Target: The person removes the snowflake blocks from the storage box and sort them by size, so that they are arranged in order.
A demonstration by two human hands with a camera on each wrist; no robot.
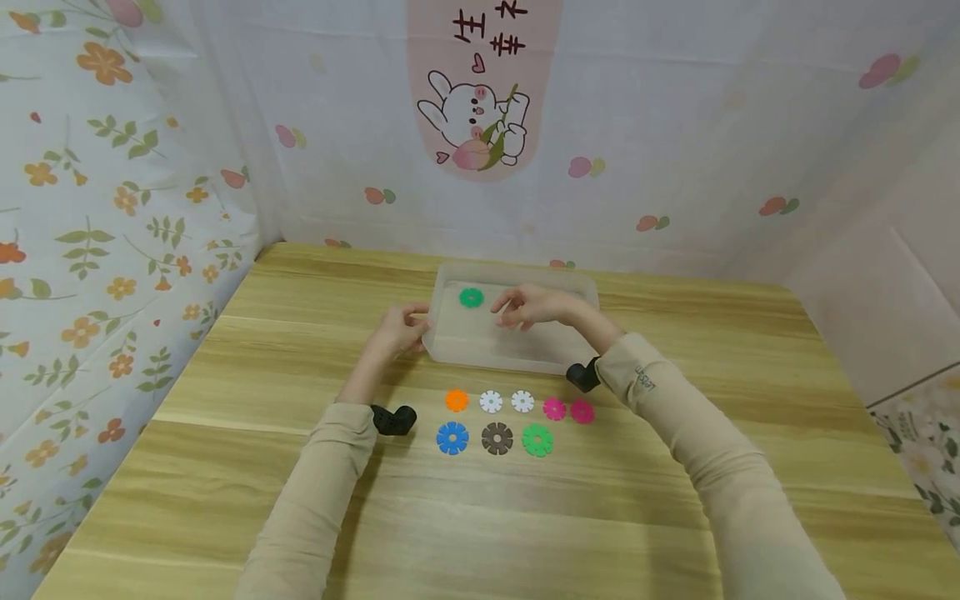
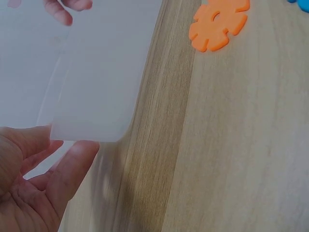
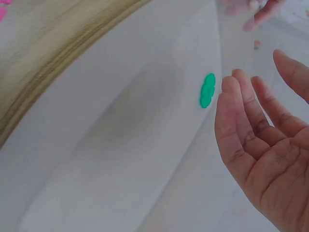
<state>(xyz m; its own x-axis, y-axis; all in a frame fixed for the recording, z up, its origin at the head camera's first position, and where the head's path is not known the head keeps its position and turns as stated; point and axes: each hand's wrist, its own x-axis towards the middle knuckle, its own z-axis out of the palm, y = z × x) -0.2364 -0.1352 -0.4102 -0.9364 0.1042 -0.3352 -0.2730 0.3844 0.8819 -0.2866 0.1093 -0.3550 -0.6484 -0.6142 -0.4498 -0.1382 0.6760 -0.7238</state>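
A translucent plastic box [image 1: 510, 354] stands at the back of the table. My left hand [image 1: 400, 330] holds its left end; in the left wrist view the thumb [image 2: 79, 162] and fingers [image 2: 29, 140] meet the box's edge. My right hand [image 1: 531, 306] hovers over the inside of the box with fingers loosely bent, and its palm [image 3: 275, 164] holds nothing in the right wrist view. A green notched disc [image 1: 471, 297] lies in the box to the left of the right hand.
In front of the box lie an orange disc [image 1: 457, 401], two white discs [image 1: 491, 402] and two pink discs [image 1: 555, 409]. Nearer me are a blue disc [image 1: 452, 437], a brown disc [image 1: 497, 438] and a green disc [image 1: 537, 440]. A printed curtain [image 1: 637, 150] hangs behind the table.
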